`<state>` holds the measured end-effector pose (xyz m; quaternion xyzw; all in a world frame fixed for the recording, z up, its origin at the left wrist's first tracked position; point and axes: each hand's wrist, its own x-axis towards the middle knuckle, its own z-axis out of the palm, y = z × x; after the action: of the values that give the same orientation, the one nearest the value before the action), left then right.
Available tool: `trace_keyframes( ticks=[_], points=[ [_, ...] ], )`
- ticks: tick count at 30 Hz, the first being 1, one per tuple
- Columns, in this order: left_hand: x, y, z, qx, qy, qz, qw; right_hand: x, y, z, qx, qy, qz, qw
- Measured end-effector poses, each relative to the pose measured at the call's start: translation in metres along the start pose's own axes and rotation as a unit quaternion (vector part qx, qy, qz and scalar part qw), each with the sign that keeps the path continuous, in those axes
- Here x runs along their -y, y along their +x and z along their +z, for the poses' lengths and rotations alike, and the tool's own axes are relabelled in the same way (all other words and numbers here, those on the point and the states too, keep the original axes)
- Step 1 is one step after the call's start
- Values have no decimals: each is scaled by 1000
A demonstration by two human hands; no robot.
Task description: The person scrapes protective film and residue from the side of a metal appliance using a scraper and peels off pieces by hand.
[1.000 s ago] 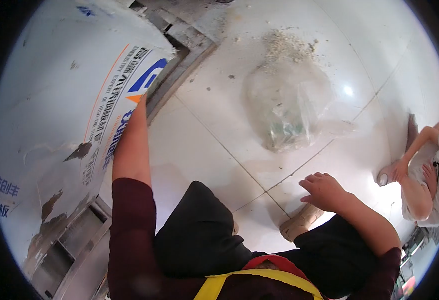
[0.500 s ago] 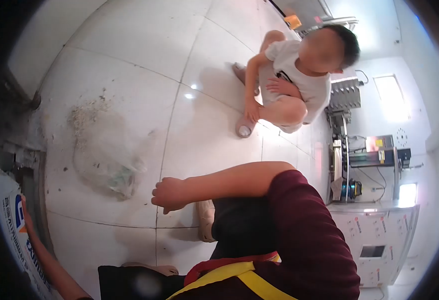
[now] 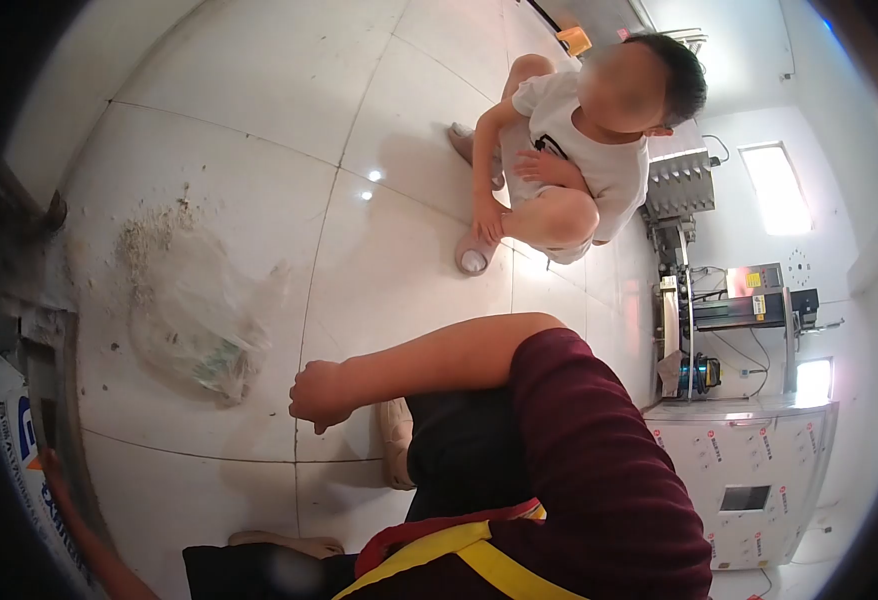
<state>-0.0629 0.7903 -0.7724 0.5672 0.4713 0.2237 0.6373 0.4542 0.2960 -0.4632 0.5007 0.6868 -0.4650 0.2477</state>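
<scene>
My right hand (image 3: 321, 396) is curled closed above the tiled floor (image 3: 359, 300), near my shoe; whether anything is inside the fingers is hidden. At the lower left edge, my left hand (image 3: 51, 470) rests against the printed panel (image 3: 21, 440) with blue lettering. Its fingers are too dark and small to make out clearly. A clear plastic bag (image 3: 204, 345) lies on the floor to the left of my right hand, with something greenish inside. Pale crumbly debris (image 3: 154, 235) is scattered at the bag's far end.
Another person (image 3: 589, 150) in a white shirt squats on the floor ahead, one hand at the ankle and one arm across the lap. A machine (image 3: 749, 310) and a film-covered panel (image 3: 744, 470) with a small window are on the right. A metal frame (image 3: 49, 370) borders the floor at left.
The view has swung toward the right, bringing the squatting person and machines into full sight. My right hand has gone from loosely spread fingers to curled ones. My left hand stays at the panel.
</scene>
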Motion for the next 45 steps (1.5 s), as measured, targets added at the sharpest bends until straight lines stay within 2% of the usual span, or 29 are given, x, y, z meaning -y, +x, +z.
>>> trace_keyframes(
  ticks=[9,17,25,27,30,32,38,40,45],
  points=[
    [11,57,24,46,-36,19,998,1,4,-3,-26,31,3,999],
    [13,44,27,0,117,27,993,1,2,5,14,25,11,1000],
    [-57,16,95,24,242,83,966,3,-3,-8,-52,36,-6,998],
    [-99,-6,119,24,271,92,958,12,9,-4,-43,23,-36,998],
    [-171,-52,169,3,329,89,940,11,16,2,-18,8,-20,1000],
    [-187,-67,186,-20,347,71,935,3,4,-6,-79,9,-41,996],
    [-132,-68,137,-83,314,60,944,-13,-11,-7,-104,29,-36,993],
    [-114,-65,118,-88,294,59,950,-8,-7,-10,-70,17,-28,997],
    [-61,-25,89,-69,190,75,976,-5,3,-9,-76,22,-50,996]
  ],
)
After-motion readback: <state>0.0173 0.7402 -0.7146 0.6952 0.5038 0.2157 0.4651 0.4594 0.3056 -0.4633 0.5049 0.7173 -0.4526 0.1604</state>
